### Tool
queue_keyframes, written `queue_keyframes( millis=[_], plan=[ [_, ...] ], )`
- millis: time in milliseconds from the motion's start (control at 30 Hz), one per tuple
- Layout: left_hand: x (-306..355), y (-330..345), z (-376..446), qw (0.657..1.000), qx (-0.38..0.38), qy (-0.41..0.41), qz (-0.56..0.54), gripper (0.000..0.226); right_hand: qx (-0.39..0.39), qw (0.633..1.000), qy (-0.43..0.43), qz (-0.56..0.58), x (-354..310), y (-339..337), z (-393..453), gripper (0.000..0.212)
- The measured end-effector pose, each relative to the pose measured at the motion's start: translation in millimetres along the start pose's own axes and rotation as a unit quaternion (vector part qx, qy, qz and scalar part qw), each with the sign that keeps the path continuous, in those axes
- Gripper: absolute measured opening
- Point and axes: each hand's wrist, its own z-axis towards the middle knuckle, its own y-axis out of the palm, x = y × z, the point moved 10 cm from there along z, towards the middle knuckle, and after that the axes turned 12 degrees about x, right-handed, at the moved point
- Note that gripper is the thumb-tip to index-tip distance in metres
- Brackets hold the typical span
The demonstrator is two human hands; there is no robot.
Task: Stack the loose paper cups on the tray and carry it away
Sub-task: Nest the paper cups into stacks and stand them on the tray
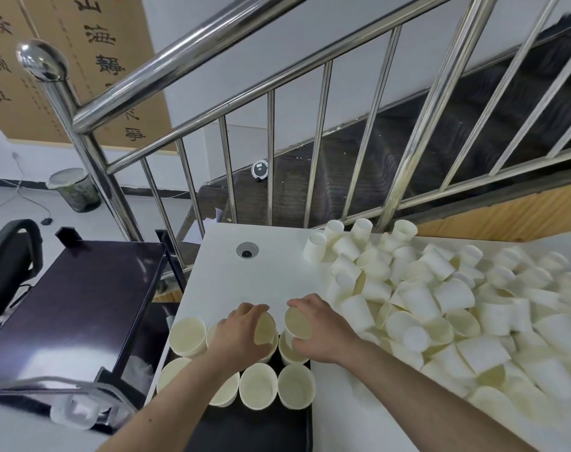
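Observation:
A black tray (245,429) lies at the near left of the white table (245,282). Several upright cream paper cups stand on it in two rows, such as one (188,336) at the far left and one (296,386) in the near row. My left hand (241,334) grips a cup (264,327) above the far row. My right hand (320,327) grips another cup (298,322), tilted with its mouth toward me, just right of the left hand. A big heap of loose cups (457,308) covers the right side of the table.
A steel stair railing (271,158) rises behind the table. A dark cart (82,308) stands to the left, with a black chair (10,256) beyond it. A round cable hole (247,250) sits in the table top. A waste bin (75,190) stands on the floor.

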Motion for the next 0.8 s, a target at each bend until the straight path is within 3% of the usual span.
queue_keyframes(
  millis=[467,800],
  plan=[
    [-6,27,4,0.998,-0.043,0.016,0.043,0.078,-0.045,0.998,0.021,-0.025,10,30,-10,0.081],
    [-8,35,7,0.994,-0.061,0.033,0.085,0.069,-0.072,0.993,0.038,-0.086,19,41,-6,0.071]
  ],
)
